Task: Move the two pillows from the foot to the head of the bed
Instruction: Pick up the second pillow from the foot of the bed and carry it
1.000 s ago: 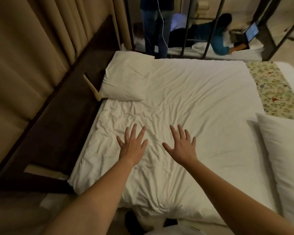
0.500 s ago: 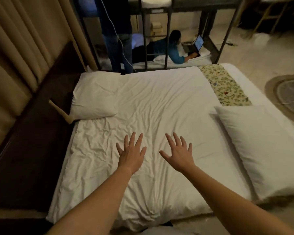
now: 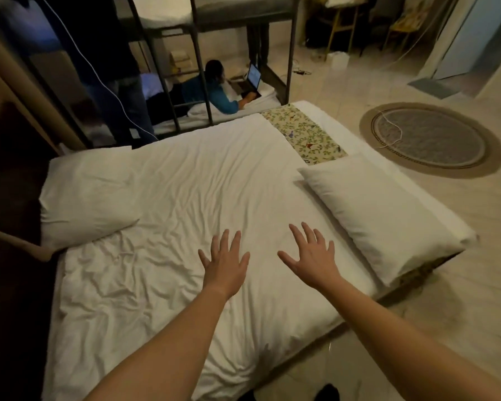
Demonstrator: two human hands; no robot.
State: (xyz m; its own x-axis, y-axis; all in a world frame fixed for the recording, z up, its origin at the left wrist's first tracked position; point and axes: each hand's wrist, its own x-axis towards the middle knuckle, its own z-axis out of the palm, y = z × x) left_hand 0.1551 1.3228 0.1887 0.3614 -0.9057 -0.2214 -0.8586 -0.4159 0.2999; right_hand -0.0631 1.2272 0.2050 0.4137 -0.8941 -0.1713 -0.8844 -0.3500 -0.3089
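A white pillow (image 3: pixel 90 195) lies at the left end of the bed (image 3: pixel 185 175), against the dark headboard. A second white pillow (image 3: pixel 385 215) lies at the right end, beside the floral runner (image 3: pixel 301 134). Both my hands hover palm down over the wrinkled white sheet between them. My left hand (image 3: pixel 224 263) has its fingers spread and holds nothing. My right hand (image 3: pixel 311 257) is also spread and empty, a short way left of the right pillow and apart from it.
The dark headboard (image 3: pixel 9 256) and beige curtains run along the left. A metal bunk bed (image 3: pixel 197 68) stands beyond the bed, with a person lying at a laptop (image 3: pixel 253 78) and another person standing. A round rug (image 3: pixel 431 138) lies on the tiled floor at right.
The view has swung to the right, so the right pillow and the rug show fully. Both hands stay spread over the sheet, holding nothing.
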